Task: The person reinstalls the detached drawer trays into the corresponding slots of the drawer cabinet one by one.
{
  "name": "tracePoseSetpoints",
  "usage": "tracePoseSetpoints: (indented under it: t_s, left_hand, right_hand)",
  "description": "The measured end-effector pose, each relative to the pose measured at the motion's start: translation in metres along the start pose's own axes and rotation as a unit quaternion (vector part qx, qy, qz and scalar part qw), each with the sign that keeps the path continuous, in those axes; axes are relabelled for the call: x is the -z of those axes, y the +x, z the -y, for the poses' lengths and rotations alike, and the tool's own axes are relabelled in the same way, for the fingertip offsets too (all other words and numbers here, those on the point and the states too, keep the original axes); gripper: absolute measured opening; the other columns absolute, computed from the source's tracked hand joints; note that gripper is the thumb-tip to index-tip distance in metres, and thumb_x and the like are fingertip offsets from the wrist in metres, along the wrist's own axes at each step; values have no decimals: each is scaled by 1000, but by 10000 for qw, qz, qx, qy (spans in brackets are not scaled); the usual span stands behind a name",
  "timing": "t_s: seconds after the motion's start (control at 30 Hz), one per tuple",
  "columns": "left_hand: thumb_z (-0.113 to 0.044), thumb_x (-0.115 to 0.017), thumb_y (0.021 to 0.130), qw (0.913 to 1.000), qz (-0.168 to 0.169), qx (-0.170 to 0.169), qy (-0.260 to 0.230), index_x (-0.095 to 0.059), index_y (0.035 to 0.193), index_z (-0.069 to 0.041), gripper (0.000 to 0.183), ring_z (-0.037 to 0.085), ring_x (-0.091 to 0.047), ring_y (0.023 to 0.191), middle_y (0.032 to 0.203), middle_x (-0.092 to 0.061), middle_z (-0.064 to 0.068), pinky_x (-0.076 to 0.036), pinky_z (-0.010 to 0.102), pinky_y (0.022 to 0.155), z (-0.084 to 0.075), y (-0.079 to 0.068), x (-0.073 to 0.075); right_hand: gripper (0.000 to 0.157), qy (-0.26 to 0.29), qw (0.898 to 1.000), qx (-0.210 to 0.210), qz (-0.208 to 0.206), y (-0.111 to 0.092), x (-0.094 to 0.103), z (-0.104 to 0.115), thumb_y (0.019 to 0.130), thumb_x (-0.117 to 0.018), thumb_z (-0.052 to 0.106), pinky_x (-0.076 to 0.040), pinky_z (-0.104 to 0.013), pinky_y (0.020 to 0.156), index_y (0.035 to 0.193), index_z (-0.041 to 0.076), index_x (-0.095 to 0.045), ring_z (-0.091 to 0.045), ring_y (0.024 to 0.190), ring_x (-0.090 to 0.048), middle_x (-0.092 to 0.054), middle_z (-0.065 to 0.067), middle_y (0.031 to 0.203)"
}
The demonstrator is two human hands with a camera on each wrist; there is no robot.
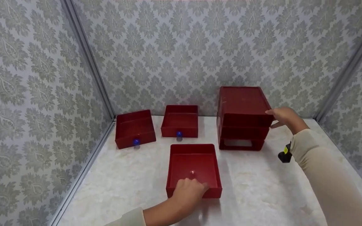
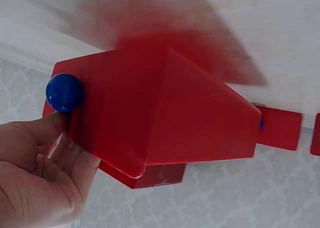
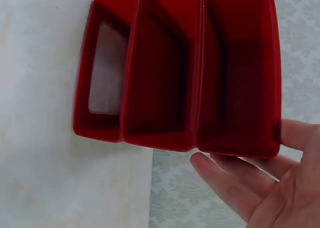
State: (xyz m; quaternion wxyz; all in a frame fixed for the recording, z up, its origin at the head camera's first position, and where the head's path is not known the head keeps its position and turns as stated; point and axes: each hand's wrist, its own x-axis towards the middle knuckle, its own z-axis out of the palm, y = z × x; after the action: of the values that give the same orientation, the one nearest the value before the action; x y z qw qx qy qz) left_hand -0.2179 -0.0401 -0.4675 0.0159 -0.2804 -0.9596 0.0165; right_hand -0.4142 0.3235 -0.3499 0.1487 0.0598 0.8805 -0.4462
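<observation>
My left hand [image 1: 189, 194] grips the front wall of a red drawer [image 1: 193, 161], with the thumb on the outside just by its blue knob [image 2: 64, 92] and the fingers over the rim. In the left wrist view the drawer's shadow falls on the table beside it. At the right back stands a red drawer cabinet [image 1: 245, 100] with three open slots, one above another. My right hand [image 1: 286, 117] holds its upper right front corner, thumb at the top and fingers along the side.
Two more red drawers stand at the back, one on the left [image 1: 135, 128] and one in the middle [image 1: 180, 121], each with a blue knob facing front. Patterned walls [image 1: 168, 56] enclose the pale table [image 1: 121, 182]. A small black device [image 1: 284, 155] sits at my right wrist.
</observation>
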Motion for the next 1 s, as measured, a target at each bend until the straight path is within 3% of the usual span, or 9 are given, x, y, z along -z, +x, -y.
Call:
tracePoseSetpoints:
  t_s: [0.13, 0.3, 0.7, 0.87, 1.0]
  left_hand:
    - [-25, -70, 84, 9992, 262, -236, -198, -64, 112, -39, 32, 8, -55, 56, 68, -65, -10, -51, 25, 61, -19, 4, 3]
    - [-24, -71, 83, 9978, 405, -489, -212, -63, 111, -41, 34, 7, -56, 57, 67, -64, -12, -52, 25, 63, -41, 14, 6]
    - [-28, -67, 85, 9945, -203, -904, 489, -60, 94, -34, 13, 9, -44, 46, 55, -51, -8, -37, 20, 47, -87, 38, -3]
    - [-29, -64, 87, 9931, -443, -986, 448, -60, 96, -33, 10, 9, -43, 45, 56, -50, -8, -37, 20, 47, -96, 50, -9]
    - [-33, -61, 90, 9924, -372, -1155, 188, -57, 97, -33, 8, 6, -43, 46, 57, -49, -11, -37, 16, 49, -102, 58, -14]
  right_hand:
    - [66, -821, 9961, -130, -289, -4, 3, 8, 96, -42, 38, -40, -48, 101, 138, -11, -33, -32, 113, -58, -31, -31, 142]
    - [61, -1252, 9907, -146, -502, -6, 5, 12, 94, -43, 38, -35, -51, 104, 132, -11, -42, -25, 99, -66, -30, -34, 142]
    - [62, -1089, 9917, -111, -669, -6, 1, 11, 93, -46, 39, -38, -51, 101, 130, -11, -43, -26, 97, -67, -29, -34, 142]
    - [58, -1010, 9915, -145, -807, -6, -1, 10, 93, -47, 40, -37, -51, 102, 124, -8, -50, -25, 96, -67, -38, -31, 138]
    - [56, -838, 9930, -139, -825, -6, -1, 9, 93, -47, 39, -41, -49, 99, 123, -8, -51, -27, 100, -66, -40, -30, 136]
